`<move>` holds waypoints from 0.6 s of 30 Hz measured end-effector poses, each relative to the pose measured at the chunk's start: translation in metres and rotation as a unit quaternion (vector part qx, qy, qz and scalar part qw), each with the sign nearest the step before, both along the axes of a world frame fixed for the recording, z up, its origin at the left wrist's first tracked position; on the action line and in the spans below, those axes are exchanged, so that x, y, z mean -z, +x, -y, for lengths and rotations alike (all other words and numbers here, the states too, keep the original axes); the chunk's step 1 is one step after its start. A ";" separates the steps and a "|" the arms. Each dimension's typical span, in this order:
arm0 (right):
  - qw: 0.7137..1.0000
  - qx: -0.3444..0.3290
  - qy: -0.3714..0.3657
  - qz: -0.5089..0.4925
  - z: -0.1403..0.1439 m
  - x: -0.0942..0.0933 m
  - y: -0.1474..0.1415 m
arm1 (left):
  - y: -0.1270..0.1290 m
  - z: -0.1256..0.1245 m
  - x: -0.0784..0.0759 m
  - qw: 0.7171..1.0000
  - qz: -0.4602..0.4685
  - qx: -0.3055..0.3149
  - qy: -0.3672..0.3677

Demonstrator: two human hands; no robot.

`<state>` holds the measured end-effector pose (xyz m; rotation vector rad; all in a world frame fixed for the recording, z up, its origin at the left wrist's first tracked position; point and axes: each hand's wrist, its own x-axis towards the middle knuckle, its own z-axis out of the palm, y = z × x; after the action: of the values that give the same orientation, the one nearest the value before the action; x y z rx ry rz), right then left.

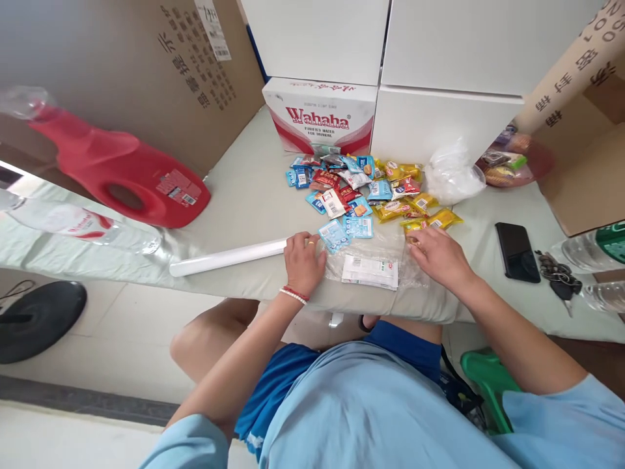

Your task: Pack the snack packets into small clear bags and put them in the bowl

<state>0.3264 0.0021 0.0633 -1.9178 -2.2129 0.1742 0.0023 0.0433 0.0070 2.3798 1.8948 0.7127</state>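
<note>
My left hand (303, 264), with a red and white bracelet at its wrist, has its fingers curled over the right end of a long white roll (229, 256). Its thumb lies by the edge of a clear plastic sheet or bag (336, 264), spread flat on the table. White printed sachets (370, 272) rest on that plastic, between my hands. My right hand (437, 255) pinches the plastic's right side, close to a yellow snack packet (445, 219). Light blue packets (334, 236) lie just beyond my left hand. Farther back spreads a pile of small wrapped snacks (336, 185).
A Wahaha carton (325, 117) and white boxes (446, 120) stand behind the pile. A red jug (127, 172) and a water bottle (83, 225) are at left. To the right are a plastic bag bundle (454, 176), phone (517, 251), keys (559, 273) and bottles (596, 251).
</note>
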 end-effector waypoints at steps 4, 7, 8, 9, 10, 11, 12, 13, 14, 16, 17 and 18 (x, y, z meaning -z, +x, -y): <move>0.997 -0.059 -0.038 -0.013 -0.041 0.000 -0.042 | 0.003 0.016 -0.002 0.995 0.012 0.087 0.044; 0.995 -0.033 -0.095 0.004 -0.067 0.012 -0.071 | 0.013 0.025 0.000 0.979 -0.025 0.202 -0.035; 0.993 -0.019 -0.116 0.006 -0.073 0.015 -0.078 | 0.017 0.027 0.002 0.973 -0.042 0.214 -0.069; 0.991 -0.006 -0.136 0.005 -0.077 0.017 -0.083 | 0.021 0.029 0.004 0.970 -0.056 0.215 -0.101; 0.988 0.004 -0.155 0.002 -0.081 0.018 -0.087 | 0.024 0.030 0.006 0.968 -0.067 0.208 -0.125; 0.985 0.008 -0.172 -0.002 -0.083 0.017 -0.088 | 0.027 0.030 0.008 0.967 -0.073 0.200 -0.143; 0.983 0.004 -0.183 -0.009 -0.084 0.015 -0.089 | 0.028 0.031 0.010 0.966 -0.075 0.194 -0.153; 0.983 -0.006 -0.184 -0.020 -0.083 0.012 -0.088 | 0.029 0.031 0.011 0.966 -0.075 0.190 -0.157; 0.984 -0.022 -0.176 -0.035 -0.081 0.008 -0.087 | 0.030 0.032 0.012 0.967 -0.073 0.188 -0.158; 0.985 -0.072 -0.137 -0.076 -0.072 0.001 -0.084 | 0.031 0.033 0.013 0.968 -0.067 0.185 -0.155; 0.983 -0.110 -0.111 -0.096 -0.064 -0.001 -0.084 | 0.031 0.033 0.013 0.969 -0.060 0.185 -0.155; 0.979 -0.155 -0.085 -0.105 -0.055 -0.002 -0.083 | 0.031 0.033 0.013 0.969 -0.046 0.187 -0.155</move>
<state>0.2431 0.0569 0.0649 -1.5314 -2.3990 0.6040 0.0332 0.0105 -0.0061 2.4848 1.3897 0.2610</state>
